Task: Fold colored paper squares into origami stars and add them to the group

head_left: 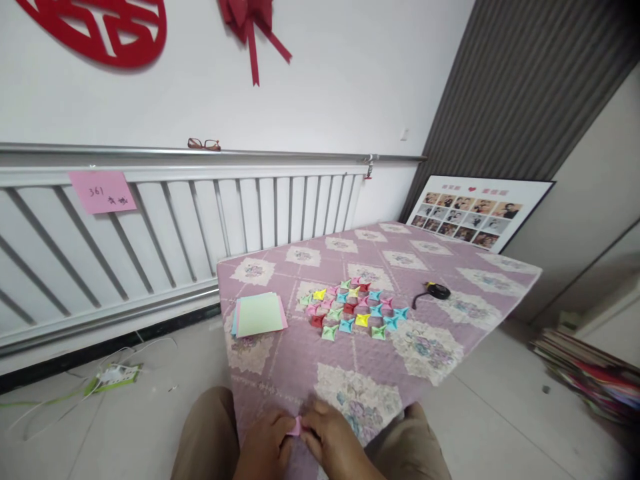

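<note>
A small folded pink paper [296, 427] is pinched between my two hands at the near edge of the table. My left hand [267, 440] grips its left side, and my right hand [327, 430] closes on its right side, with the fingertips slightly blurred. Beyond them, several small folded paper pieces [349, 309] in green, yellow, pink, red and blue lie in rough rows. To their left sits a stack of square paper sheets [260, 315], pale green on top, with pink and blue edges showing beneath.
The table [295, 357] has a purple floral cloth. A black coiled item [439, 291] lies at the right, and a photo board [475, 210] leans behind. Glasses [204, 144] rest on the pipe above the radiator [200, 227]. A power strip [115, 377] is on the floor.
</note>
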`<move>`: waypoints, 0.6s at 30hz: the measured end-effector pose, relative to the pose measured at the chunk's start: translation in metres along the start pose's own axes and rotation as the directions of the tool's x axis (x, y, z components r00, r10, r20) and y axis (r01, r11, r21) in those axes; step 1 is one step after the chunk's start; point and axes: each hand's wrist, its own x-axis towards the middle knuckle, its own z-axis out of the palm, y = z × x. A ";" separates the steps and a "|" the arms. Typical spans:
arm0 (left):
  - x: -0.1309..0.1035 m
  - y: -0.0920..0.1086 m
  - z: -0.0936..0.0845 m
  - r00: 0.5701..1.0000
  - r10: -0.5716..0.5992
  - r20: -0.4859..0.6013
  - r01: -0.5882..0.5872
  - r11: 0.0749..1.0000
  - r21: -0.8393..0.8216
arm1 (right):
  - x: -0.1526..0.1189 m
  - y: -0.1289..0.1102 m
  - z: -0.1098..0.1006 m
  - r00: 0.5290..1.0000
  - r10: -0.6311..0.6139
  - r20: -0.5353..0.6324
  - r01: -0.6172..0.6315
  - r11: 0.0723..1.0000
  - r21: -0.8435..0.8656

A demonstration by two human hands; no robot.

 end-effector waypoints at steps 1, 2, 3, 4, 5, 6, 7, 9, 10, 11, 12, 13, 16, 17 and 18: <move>0.001 -0.002 0.001 1.000 0.007 0.007 -0.008 1.000 0.011 | -0.002 0.001 0.004 0.999 -0.028 -0.021 0.027 0.999 -0.046; 0.002 -0.004 0.003 1.000 0.017 0.020 -0.017 1.000 0.014 | -0.003 0.003 0.009 0.996 -0.063 -0.060 0.055 0.991 -0.123; 0.003 -0.005 0.003 0.999 0.025 0.036 -0.026 1.000 0.006 | -0.005 0.004 0.015 0.988 -0.095 -0.121 0.066 0.972 -0.224; 0.005 -0.007 0.003 0.998 0.031 0.049 -0.031 0.999 -0.016 | -0.007 0.006 0.021 0.984 -0.099 -0.150 0.057 0.963 -0.265; 0.006 -0.008 0.003 0.998 0.030 0.057 -0.027 0.998 -0.049 | -0.008 0.006 0.026 0.981 -0.098 -0.166 0.047 0.957 -0.287; 0.006 -0.008 0.003 0.998 0.021 0.059 -0.016 0.996 -0.086 | -0.009 0.006 0.030 0.977 -0.096 -0.188 0.033 0.950 -0.310; 0.007 -0.008 0.002 0.998 0.007 0.058 0.000 0.992 -0.124 | -0.010 0.006 0.032 0.974 -0.089 -0.208 0.018 0.947 -0.321; 0.009 -0.006 -0.002 0.998 -0.032 0.060 0.043 0.980 -0.192 | -0.010 0.002 0.032 0.970 -0.063 -0.236 -0.016 0.947 -0.320; 0.009 -0.004 -0.004 0.996 -0.061 0.069 0.076 0.970 -0.229 | -0.010 -0.001 0.029 0.970 -0.039 -0.241 -0.037 0.953 -0.301; 0.010 -0.002 -0.006 0.991 -0.100 0.088 0.121 0.953 -0.277 | -0.010 -0.004 0.026 0.971 -0.006 -0.238 -0.059 0.962 -0.266; 0.010 0.000 -0.009 0.982 -0.147 0.116 0.178 0.924 -0.337 | -0.009 -0.008 0.022 0.973 0.032 -0.227 -0.082 0.973 -0.215; 0.011 0.002 -0.010 0.969 -0.194 0.152 0.240 0.879 -0.411 | -0.009 -0.012 0.018 0.974 0.074 -0.216 -0.108 0.983 -0.150; 0.008 0.007 -0.009 0.926 -0.260 0.275 0.378 0.659 -0.650 | -0.010 -0.021 0.011 0.960 0.182 -0.214 -0.170 0.983 0.071; 0.006 0.008 -0.007 0.911 -0.267 0.315 0.412 0.571 -0.710 | -0.011 -0.023 0.012 0.951 0.219 -0.219 -0.191 0.971 0.143; 0.004 0.009 -0.004 0.893 -0.278 0.353 0.448 0.485 -0.751 | -0.012 -0.025 0.013 0.941 0.257 -0.219 -0.210 0.954 0.215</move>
